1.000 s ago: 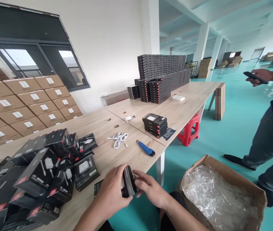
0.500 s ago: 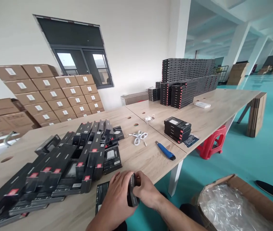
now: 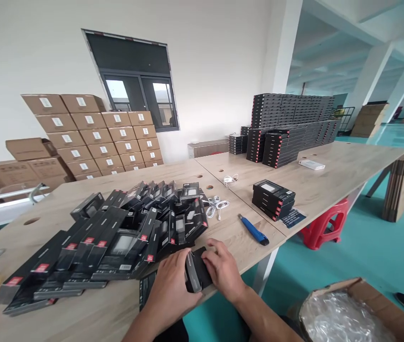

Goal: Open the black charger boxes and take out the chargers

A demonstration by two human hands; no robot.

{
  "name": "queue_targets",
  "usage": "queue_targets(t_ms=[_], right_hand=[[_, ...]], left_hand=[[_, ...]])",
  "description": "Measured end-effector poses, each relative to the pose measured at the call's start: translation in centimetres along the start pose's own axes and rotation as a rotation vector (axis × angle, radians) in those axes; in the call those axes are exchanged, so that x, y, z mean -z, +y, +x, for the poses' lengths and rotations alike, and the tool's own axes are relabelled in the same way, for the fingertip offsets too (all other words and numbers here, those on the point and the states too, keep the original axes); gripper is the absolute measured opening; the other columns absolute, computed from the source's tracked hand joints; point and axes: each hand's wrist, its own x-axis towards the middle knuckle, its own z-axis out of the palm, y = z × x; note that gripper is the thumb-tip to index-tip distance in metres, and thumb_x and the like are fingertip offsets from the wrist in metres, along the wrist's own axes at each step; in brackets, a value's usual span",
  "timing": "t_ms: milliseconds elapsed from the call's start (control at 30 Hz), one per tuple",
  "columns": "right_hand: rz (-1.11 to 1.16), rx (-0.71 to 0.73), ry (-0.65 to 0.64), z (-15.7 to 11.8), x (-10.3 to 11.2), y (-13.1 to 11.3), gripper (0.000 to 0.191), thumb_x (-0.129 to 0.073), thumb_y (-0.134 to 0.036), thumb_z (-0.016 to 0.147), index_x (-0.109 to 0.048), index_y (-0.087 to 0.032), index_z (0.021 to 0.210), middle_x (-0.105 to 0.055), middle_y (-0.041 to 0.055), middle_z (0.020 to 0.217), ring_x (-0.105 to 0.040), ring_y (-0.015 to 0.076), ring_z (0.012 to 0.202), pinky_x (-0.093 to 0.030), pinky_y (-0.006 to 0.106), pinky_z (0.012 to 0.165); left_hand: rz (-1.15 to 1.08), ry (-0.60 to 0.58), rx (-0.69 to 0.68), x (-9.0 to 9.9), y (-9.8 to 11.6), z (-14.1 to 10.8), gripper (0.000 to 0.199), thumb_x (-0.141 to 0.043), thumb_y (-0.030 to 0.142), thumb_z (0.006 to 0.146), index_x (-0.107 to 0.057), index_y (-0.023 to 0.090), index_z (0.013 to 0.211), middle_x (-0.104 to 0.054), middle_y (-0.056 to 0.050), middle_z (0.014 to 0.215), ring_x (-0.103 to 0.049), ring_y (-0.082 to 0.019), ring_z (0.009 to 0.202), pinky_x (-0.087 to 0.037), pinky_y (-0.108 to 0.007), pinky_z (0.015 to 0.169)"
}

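Near the table's front edge, my left hand (image 3: 173,285) is wrapped round a small black box (image 3: 193,271), tilted on its side. My right hand (image 3: 225,270) is closed, its fingertips pinching a dark flat part at the box's right side. Whether that part is a flap or a separate piece, I cannot tell. Just left of my hands lies a heap of similar black boxes (image 3: 111,237) with red labels. Partly hidden behind my left wrist is another dark printed item (image 3: 145,287).
Beyond my hands are a blue cutter (image 3: 253,230), a coiled white cable (image 3: 217,205) and a short box stack (image 3: 273,197) on a dark leaflet (image 3: 293,217). Tall box stacks (image 3: 290,123) stand farther back. A carton of clear plastic (image 3: 344,313) and a red stool (image 3: 326,225) are at right.
The view has swung left. My right hand has shifted from gripping the box's side to pinching its dark flat part. Boxes at the heap's right end have slid and spread toward the cable.
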Motion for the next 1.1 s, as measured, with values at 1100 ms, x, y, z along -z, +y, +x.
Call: queue_targets(t_ms=[1100], right_hand=[[-0.026, -0.567, -0.121, 0.6, 4.3, -0.1, 0.024, -0.065, -0.034, 0.088, -0.066, -0.019, 0.069, -0.062, 0.0134, 0.134, -0.049, 0.0312, 0.134, -0.040, 0.044, 0.112]], left_hand=[[0.261, -0.400, 0.237, 4.5, -2.8, -1.9, 0.091, -0.068, 0.037, 0.066, -0.040, 0.020, 0.150, -0.048, -0.012, 0.155, -0.044, -0.035, 0.140, -0.040, -0.046, 0.113]])
